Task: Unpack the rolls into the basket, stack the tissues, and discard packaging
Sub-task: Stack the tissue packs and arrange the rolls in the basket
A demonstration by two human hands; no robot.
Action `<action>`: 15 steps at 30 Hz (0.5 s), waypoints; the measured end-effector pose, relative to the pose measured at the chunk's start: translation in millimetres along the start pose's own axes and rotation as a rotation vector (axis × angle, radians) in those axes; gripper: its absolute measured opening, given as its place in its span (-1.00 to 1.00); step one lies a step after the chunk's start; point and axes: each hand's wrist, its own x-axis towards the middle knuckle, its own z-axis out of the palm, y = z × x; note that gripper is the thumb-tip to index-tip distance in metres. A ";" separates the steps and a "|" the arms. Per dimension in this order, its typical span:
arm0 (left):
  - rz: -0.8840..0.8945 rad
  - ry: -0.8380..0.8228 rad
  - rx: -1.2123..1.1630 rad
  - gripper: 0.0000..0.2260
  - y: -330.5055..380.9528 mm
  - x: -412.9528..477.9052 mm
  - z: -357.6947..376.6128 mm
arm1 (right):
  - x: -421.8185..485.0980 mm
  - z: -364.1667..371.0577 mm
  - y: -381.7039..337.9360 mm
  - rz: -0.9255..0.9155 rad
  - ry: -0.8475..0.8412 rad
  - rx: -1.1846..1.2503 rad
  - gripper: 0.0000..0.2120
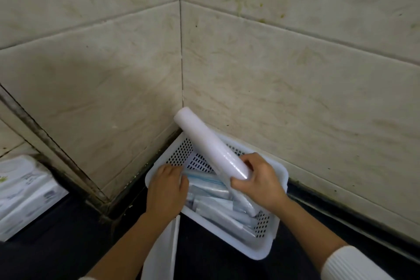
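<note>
A white perforated basket sits on the dark counter in the tiled corner. Several plastic-wrapped rolls lie inside it. My right hand grips the lower end of a long white roll, which tilts up and away toward the wall corner above the basket. My left hand rests palm down on the basket's left rim and the rolls there; whether it grips anything is unclear. A strip of clear plastic packaging hangs below my left forearm. Tissue packs lie stacked at the far left.
Beige tiled walls meet in a corner right behind the basket. The black counter stretches to the left and front. A dark grimy joint runs diagonally behind the tissue packs.
</note>
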 end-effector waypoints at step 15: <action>0.001 -0.120 0.195 -0.64 0.8 2.6 12.3 | 9.9 34.2 15.8 -0.023 0.079 -0.274 -0.40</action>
